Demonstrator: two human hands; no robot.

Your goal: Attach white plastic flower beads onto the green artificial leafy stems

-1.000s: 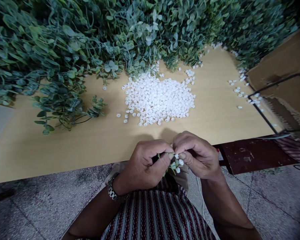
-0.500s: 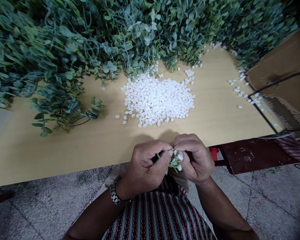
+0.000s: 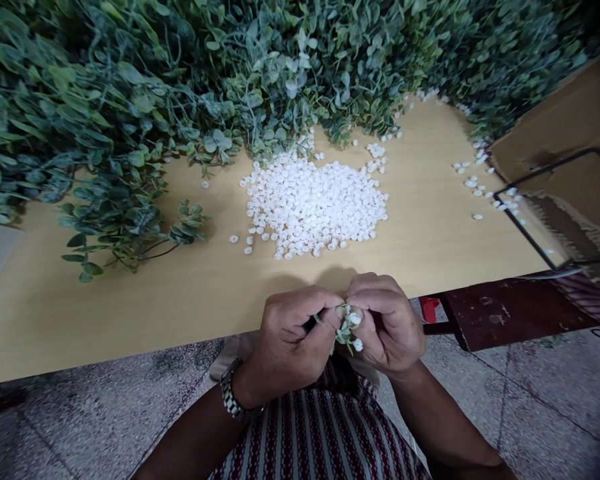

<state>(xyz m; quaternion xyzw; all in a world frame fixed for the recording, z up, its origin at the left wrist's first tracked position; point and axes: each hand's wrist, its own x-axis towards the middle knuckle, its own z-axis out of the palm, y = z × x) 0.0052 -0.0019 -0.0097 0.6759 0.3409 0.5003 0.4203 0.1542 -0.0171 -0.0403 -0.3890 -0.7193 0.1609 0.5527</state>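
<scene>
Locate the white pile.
In the head view, the white pile lies centrally on the table, between the foliage and your left hand and right hand.

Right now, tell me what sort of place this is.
Probably a small workshop or home work area for artificial plants: green foliage is heaped along the table, a pile of small white pieces lies before it, and both hands work at a sprig.
</scene>
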